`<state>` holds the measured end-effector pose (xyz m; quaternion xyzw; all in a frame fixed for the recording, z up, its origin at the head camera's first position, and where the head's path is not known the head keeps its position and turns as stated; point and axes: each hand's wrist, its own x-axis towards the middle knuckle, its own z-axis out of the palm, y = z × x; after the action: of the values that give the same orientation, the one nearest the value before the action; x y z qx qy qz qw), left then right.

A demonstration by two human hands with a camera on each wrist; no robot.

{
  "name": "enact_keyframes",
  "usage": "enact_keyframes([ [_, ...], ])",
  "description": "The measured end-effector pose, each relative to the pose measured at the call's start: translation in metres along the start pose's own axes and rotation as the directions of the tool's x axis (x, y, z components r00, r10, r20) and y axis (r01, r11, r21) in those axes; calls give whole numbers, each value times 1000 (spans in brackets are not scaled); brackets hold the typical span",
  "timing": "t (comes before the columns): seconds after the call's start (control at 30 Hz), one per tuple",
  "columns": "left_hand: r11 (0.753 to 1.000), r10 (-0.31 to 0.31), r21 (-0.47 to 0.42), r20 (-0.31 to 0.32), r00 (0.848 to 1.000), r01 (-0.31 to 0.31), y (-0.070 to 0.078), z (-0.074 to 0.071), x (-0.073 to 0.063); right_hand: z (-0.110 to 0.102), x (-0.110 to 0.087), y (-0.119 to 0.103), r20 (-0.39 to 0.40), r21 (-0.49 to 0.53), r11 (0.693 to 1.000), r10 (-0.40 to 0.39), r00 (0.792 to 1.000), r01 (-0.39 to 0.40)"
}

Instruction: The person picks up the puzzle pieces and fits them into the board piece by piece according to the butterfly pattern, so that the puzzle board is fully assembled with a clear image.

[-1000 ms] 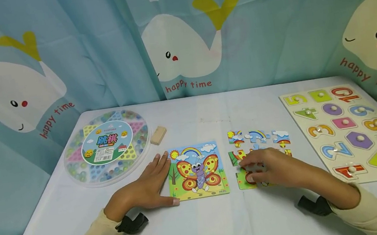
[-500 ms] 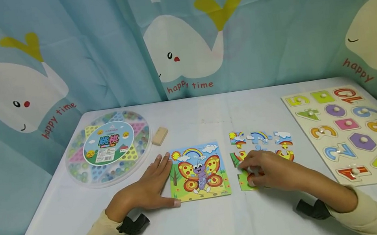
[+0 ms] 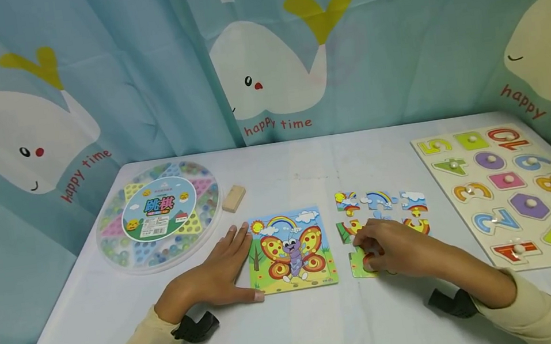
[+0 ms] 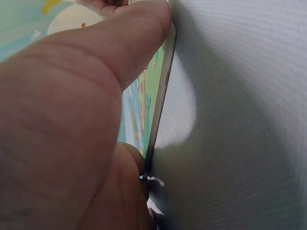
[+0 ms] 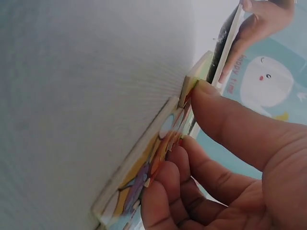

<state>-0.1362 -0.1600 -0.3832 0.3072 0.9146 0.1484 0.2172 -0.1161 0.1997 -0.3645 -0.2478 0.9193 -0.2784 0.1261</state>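
Observation:
My left hand [image 3: 211, 276] lies with fingers extended along the left edge of a square butterfly puzzle board [image 3: 317, 251]. In the left wrist view, its thumb touches the board's edge [image 4: 162, 81]. To the right, my right hand [image 3: 402, 245] reaches down over loose jigsaw pieces laid out in rows. Its thumb and bent fingers pinch the lower-left green jigsaw piece [image 3: 357, 266]. The thumb sits on that piece's edge in the right wrist view, close to a neighbouring piece [image 5: 136, 184]. My right hand covers part of the middle and bottom rows.
A round Chinese checkers box [image 3: 158, 216] with marbles stands at the back left, a small wooden block [image 3: 234, 198] beside it. On the right lies a knobbed number puzzle board [image 3: 483, 200]. A whale-print curtain [image 3: 411, 49] hangs behind the white table [image 3: 318, 335].
My right hand has shifted slightly right, its fingertips drawing in toward the thumb, and the lower-left piece has slid slightly right. My left hand stays at the board's edge.

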Motion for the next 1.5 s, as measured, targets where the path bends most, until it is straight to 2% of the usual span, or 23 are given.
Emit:
enact_keyframes([
  [0.3, 1000, -8, 11, 7, 1000, 8, 1, 0, 0, 0, -1, -4, -50, 57, 998, 35, 998, -32],
  [0.6, 1000, -1, -3, -2, 1000, 1, 0, 1, 0, 2, -1, 0, -94, 78, 995, -50, 994, 57],
  [0.9, 1000, -16, -20, -11, 1000, 16, 1, 2, 0, 0, -2, 0, -89, 82, 990, -108, 990, 116],
  [1.23, 999, -13, -30, -16, 1000, 13, 0, 3, 1, -4, -5, -2, -33, 172, 981, -81, 996, 85],
  [1.5, 1000, -24, -17, -14, 1000, 23, -1, 3, 2, -3, -5, 0, -31, 259, 956, -131, 991, 134],
])
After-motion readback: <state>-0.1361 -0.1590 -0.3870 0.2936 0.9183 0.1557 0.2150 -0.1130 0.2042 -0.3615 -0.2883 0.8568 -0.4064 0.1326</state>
